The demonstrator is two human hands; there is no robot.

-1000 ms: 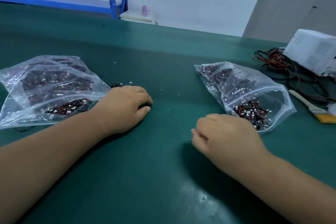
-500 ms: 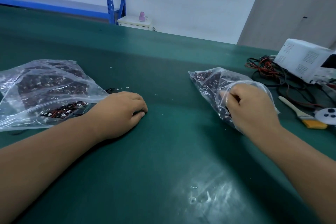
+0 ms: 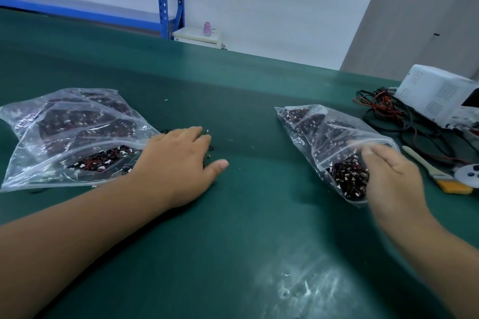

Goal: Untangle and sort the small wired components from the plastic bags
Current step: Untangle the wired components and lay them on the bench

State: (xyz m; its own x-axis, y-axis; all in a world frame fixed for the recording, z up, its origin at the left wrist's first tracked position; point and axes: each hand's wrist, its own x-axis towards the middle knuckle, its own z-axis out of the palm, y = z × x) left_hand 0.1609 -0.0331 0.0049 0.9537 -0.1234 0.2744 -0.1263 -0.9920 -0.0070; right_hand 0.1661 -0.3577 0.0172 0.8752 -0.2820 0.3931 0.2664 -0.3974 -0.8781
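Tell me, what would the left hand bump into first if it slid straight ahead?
Probably nothing big: beyond the left hand lie only a few loose wired components, then bare green table.

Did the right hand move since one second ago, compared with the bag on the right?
Yes. The right hand left the bare mat in front of the right bag and went forward to the bag's open mouth beside the wired components.

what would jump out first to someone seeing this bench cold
Two clear plastic bags stuffed with dark wired components: the left bag and the right bag, flat on the green mat. The left hand covers loose pieces beside its bag; the blurred right hand is at the other bag's mouth.
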